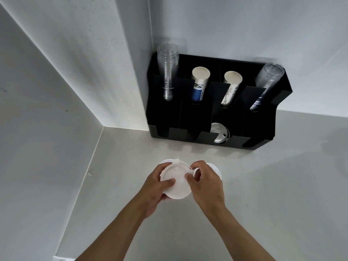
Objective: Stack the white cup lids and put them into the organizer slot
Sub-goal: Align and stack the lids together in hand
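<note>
I hold white cup lids above the grey counter, in front of the black organizer. My left hand grips them from the left with the thumb on top. From the right, my right hand pinches the rim of the top lid. More white lids lie under my hands: one rim shows at the upper left, another behind my right hand. How many lids I hold cannot be told. One of the organizer's lower front slots holds a clear lid.
The organizer stands in the corner against the back wall. Its upper slots hold two stacks of clear cups and two stacks of paper cups. A white side wall rises on the left.
</note>
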